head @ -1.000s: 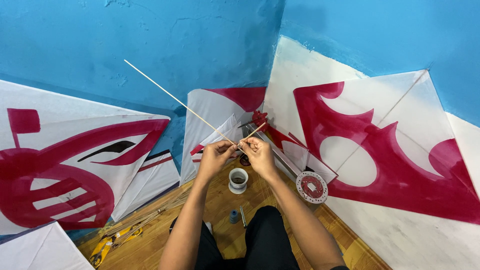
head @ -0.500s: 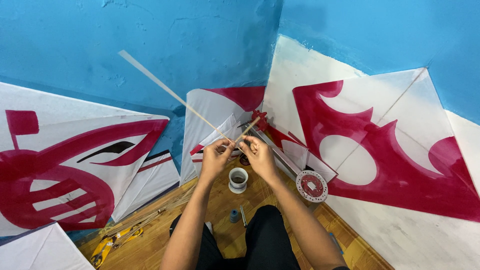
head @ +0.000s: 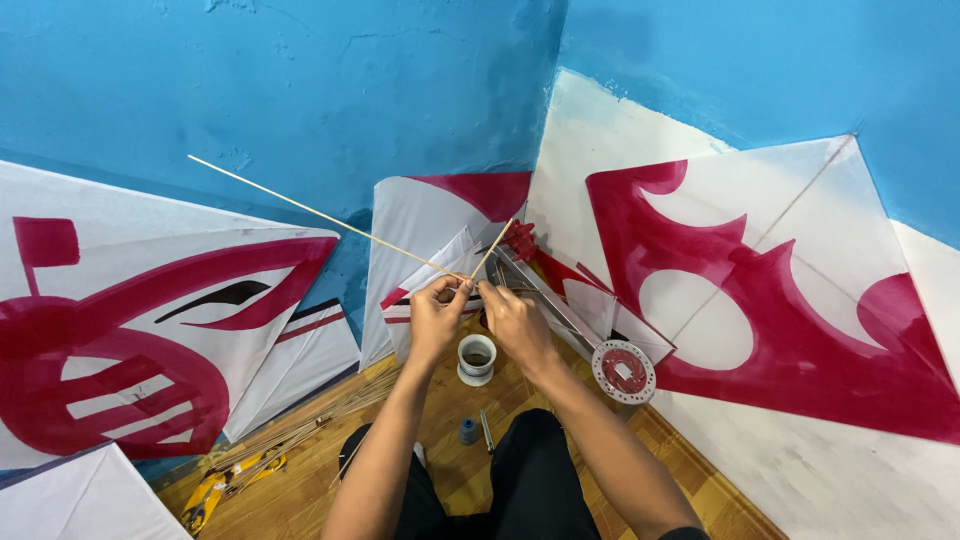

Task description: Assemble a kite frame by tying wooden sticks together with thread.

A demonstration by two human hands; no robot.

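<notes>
My left hand (head: 436, 315) pinches a long thin bamboo stick (head: 320, 218) that runs up and to the left toward the blue wall. My right hand (head: 513, 322) holds a shorter stick (head: 495, 248) that crosses it at the fingertips. Both hands meet just above a small white cup (head: 476, 359) on the wooden floor. Whether thread runs between the sticks is too fine to see.
White and red kites lean on the blue walls at left (head: 130, 330), centre (head: 440, 215) and right (head: 770, 290). A round thread spool (head: 623, 371) lies at right. Loose sticks (head: 300, 430), a yellow tool (head: 215, 490) and a small blue cap (head: 468, 431) lie on the floor.
The long stick's far end has dropped lower and swung left. The short stick now stands steeper at the fingertips. The hands stay together above the cup.
</notes>
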